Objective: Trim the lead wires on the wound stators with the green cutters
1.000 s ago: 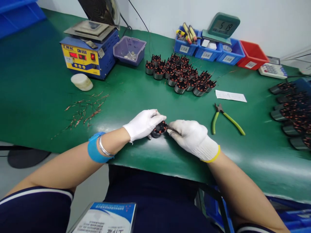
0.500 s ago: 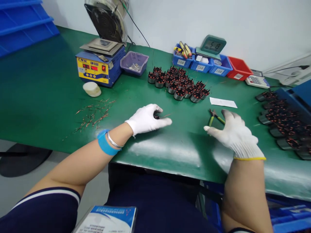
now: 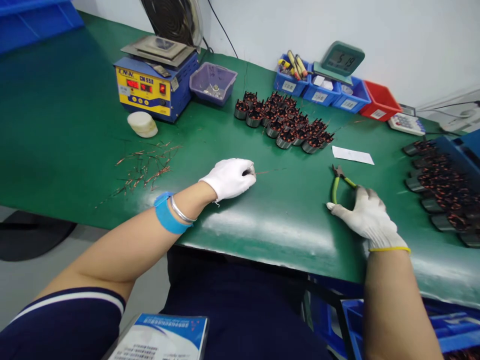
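My left hand [image 3: 228,178], in a white glove, is closed on the green table left of centre. A thin copper wire [image 3: 262,172] sticks out to the right from its pinched fingertips; whatever else lies inside the fingers is hidden. Green-handled cutting pliers [image 3: 338,172] lie on the table with their handles spread. Over those handles is my gloved right hand [image 3: 363,210], thumb and fingers apart. Its thumb tip is by the left handle's end, and its fingers cover the end of the right one. Copper wire offcuts [image 3: 144,167] are scattered left of my left hand.
Wound motor stators [image 3: 285,137] stand grouped behind my hands, with more stators [image 3: 444,220] at the right. A white paper strip [image 3: 352,155] lies between. Further back are a blue-yellow CM550 machine [image 3: 140,92], a purple tray [image 3: 213,97], blue bins [image 3: 318,96] and a red bin [image 3: 378,115].
My left fingers, spread around a dark piece before, have closed, and that piece no longer shows. My right hand has come down over the pliers' handles. The view has shifted slightly.
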Tool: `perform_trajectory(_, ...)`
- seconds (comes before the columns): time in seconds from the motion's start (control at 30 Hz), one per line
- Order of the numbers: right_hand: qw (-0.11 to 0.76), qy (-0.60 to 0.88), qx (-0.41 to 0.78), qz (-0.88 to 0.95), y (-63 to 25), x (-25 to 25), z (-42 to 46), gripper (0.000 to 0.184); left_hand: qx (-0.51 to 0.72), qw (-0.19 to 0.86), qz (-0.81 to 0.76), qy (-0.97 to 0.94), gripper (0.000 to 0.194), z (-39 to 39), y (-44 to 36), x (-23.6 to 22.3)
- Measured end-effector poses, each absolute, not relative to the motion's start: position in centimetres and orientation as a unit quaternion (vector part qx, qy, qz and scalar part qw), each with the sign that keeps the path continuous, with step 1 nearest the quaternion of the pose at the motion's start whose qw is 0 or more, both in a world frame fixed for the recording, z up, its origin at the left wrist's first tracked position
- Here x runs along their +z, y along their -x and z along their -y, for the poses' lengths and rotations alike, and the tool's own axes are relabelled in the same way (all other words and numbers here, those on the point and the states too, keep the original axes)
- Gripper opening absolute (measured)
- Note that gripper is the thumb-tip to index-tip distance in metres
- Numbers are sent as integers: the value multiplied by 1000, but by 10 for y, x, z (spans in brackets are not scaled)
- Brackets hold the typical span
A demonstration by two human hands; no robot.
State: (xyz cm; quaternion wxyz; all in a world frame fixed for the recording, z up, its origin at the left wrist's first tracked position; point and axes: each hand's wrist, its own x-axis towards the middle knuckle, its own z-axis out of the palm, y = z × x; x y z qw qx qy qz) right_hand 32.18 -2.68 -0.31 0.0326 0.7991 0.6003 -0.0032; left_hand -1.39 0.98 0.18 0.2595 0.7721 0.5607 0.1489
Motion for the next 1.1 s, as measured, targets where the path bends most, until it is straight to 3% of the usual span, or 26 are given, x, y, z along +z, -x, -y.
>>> perform_trajectory(0.13,79,-793,-46,-603,-325,6,17,87,157,302,-554,-760,21,-12,14,1)
perform_trajectory(0.33,166,-760,-10,-628,-275,20,-8,37,195,367,-538,-734,17,-16,15,-5)
perform_trajectory(0.4,128,-781,21,-611,-266,11,-16,35,205,375,-537,-727,17,-16,15,-7)
perform_trajectory(0.53,-62,-749,0,-660,-263,-8,-20,56,208,380,-538,-724,16,-16,13,-8)
perform_trajectory(0.63,-224,-707,-182,-646,-252,-5,-9,67,206,379,-540,-722,17,-17,13,-8)
perform_trajectory(0.7,-280,-628,-367,-627,-236,2,3,67,207,378,-542,-721,18,-17,12,-7)
perform_trajectory(0.83,-237,-438,-691,-524,-208,12,27,63,208,371,-544,-724,19,-16,11,-6)
perform_trajectory(1.0,-139,-442,-768,-443,-202,13,33,57,192,341,-539,-745,22,-16,11,-3)
perform_trajectory(1.1,-137,-446,-775,-426,-204,14,31,57,188,325,-532,-759,24,-16,11,-3)
